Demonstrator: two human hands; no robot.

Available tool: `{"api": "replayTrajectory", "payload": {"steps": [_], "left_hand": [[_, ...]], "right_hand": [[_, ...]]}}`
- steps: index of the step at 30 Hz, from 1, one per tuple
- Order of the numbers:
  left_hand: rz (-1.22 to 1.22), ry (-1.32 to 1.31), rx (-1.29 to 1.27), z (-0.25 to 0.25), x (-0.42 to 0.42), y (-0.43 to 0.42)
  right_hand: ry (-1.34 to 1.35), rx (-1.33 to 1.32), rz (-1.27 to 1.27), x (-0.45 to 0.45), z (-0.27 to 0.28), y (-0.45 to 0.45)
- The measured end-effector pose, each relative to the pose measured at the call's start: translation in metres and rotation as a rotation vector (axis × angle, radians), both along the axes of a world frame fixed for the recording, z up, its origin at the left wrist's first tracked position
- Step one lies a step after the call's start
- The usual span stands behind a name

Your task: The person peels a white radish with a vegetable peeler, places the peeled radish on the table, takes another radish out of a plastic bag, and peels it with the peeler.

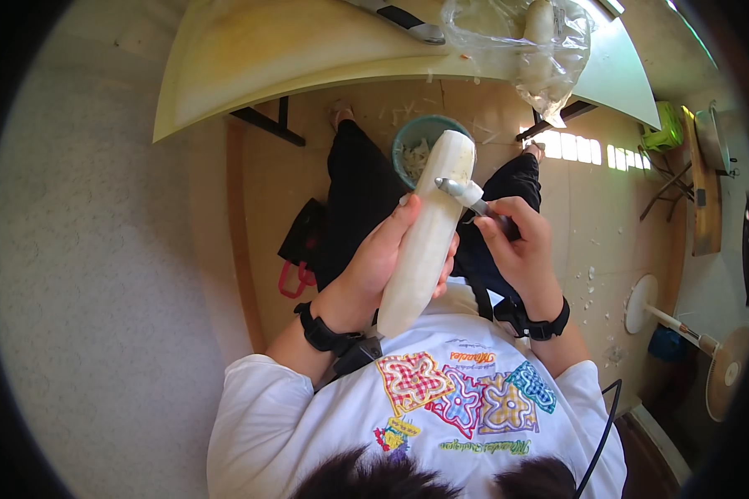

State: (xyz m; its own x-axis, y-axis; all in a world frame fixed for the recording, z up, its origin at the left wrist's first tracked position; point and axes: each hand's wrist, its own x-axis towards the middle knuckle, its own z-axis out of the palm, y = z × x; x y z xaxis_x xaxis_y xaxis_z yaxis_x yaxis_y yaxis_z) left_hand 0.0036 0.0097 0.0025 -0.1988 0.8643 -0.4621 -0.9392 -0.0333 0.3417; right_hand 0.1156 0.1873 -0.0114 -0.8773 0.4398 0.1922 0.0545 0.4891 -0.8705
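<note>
A long white radish point(424, 241) slants upward across the middle of the head view, its upper end over a teal bin point(401, 158). My left hand point(391, 249) is wrapped round its middle from the left. In my right hand point(516, 245) is a peeler point(493, 214), gripped by its dark handle. The peeler's head rests against the upper right side of the radish, with a pale shaving bunched on it. White peelings point(416, 160) lie inside the bin, which the radish partly hides.
Ahead stands a table point(308, 62) bearing a knife point(404, 21) and a clear plastic bag point(549, 62) with more radishes. Peel scraps lie on the floor point(574, 224). A pedestal fan point(674, 320) stands at right; a black bag point(304, 233) with pink handles lies left of my legs.
</note>
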Motion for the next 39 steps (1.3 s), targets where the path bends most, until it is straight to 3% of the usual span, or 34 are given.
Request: {"api": "replayTrajectory", "payload": {"steps": [37,39], "left_hand": [[-0.033,-0.034,0.019,0.003,0.006,-0.003],[-0.016,-0.031,0.014,0.0,0.006,-0.003]], "right_hand": [[0.026,-0.051,-0.11,-0.007,-0.006,0.015],[-0.078,-0.048,-0.139,-0.009,-0.007,0.016]]}}
